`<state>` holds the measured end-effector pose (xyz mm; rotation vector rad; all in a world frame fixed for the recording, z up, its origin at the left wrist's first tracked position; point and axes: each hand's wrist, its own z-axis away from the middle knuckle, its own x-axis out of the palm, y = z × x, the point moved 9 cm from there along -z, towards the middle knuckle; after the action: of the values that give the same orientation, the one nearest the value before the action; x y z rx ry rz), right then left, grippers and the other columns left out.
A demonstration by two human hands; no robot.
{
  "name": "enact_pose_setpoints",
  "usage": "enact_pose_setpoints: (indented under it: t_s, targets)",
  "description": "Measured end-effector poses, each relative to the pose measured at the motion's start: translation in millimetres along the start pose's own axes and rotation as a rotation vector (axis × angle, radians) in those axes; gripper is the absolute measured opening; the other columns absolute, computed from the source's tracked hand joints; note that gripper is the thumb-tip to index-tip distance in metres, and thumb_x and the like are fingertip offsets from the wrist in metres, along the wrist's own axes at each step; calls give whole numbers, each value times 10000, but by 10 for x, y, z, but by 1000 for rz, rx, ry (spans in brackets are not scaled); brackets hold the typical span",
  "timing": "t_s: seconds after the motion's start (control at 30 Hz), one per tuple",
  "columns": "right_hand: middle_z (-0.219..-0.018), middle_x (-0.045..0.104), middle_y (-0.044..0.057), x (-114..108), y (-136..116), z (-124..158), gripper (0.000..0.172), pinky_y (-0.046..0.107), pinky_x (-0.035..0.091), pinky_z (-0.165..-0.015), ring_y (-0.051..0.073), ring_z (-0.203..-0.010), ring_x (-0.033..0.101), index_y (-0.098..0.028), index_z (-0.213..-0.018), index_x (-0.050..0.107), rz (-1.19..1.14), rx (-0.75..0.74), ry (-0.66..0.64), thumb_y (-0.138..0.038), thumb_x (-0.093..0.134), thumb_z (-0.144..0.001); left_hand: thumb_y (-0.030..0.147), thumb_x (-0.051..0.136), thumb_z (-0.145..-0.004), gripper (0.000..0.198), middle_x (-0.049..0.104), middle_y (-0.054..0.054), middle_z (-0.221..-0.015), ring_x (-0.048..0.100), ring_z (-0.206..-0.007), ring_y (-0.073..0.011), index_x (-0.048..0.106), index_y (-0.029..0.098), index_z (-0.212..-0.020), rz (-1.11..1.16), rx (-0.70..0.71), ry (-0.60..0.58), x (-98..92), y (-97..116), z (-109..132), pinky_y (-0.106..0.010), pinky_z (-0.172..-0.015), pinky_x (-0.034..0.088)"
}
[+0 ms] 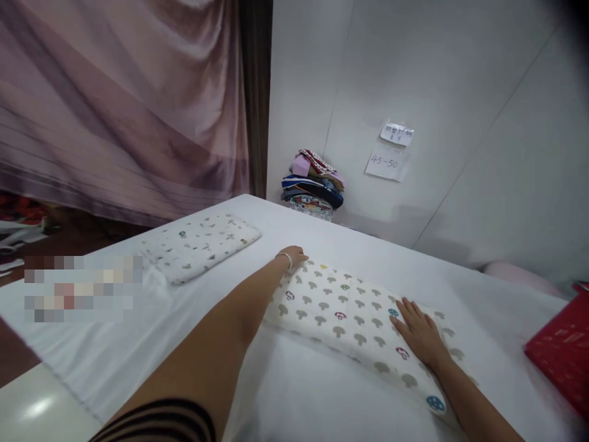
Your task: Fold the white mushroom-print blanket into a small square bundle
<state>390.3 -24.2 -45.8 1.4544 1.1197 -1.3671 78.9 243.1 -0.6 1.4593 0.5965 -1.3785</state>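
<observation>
A folded white cloth with mushroom prints (340,313) lies on the white-covered table (322,393) in front of me. My left hand (294,255) reaches to its far corner, and its fingers curl over that edge. My right hand (416,331) lies flat on the near right part of the cloth with the fingers spread. A bracelet shows on my left wrist. A second folded white cloth with small grey prints (200,245) rests further left on the table, away from both hands.
A stack of folded coloured fabrics (313,181) sits by the wall at the table's far edge. Paper notes (389,153) hang on the white wall. A red box (564,353) lies at the right edge. A pinkish curtain (119,104) fills the left.
</observation>
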Motion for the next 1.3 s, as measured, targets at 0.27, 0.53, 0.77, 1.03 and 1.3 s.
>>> enact_pose_setpoints:
  t_s: [0.27,0.53,0.77,1.03,1.3]
  targets:
    - [-1478,192,26,-4,10,13,601,456,185,-1077,215,-1359,134,-216,-1396,281,17,9,-14,-519,225,-880,452,546,-745,383,606,-82,-1146,554,-1046,-224,609,198,-1024,73,-28,19,-57,-102,42,-279,-845,425]
    - [-1475,206,25,-6,20,9,608,469,203,-1065,220,-1354,158,-224,-1387,300,2,6,-3,-535,198,-874,401,535,-771,389,635,-37,-1090,596,-963,-168,579,206,-1104,161,-155,85,-113,-678,825,-215,-790,451]
    - [-1474,212,28,25,37,-8,611,466,216,-1061,222,-1352,163,-210,-1388,296,35,2,-12,-522,197,-873,508,367,-833,462,625,-98,-1107,585,-999,-225,562,181,-1096,128,-303,117,56,-716,1366,-299,-806,446]
    - [-1475,211,22,7,30,-10,595,450,212,-1064,212,-1355,154,-220,-1390,291,40,26,-36,-502,211,-873,525,487,-756,471,616,-133,-1111,580,-1006,-258,589,156,-1030,57,-290,37,-11,-638,1279,-300,-777,443]
    - [-1468,234,25,-22,8,-3,599,458,227,-1058,216,-1347,184,-222,-1384,304,48,21,-5,-524,216,-874,518,460,-779,465,615,-138,-1091,583,-985,-272,568,158,-1053,7,-320,78,-13,-735,1341,-331,-767,452]
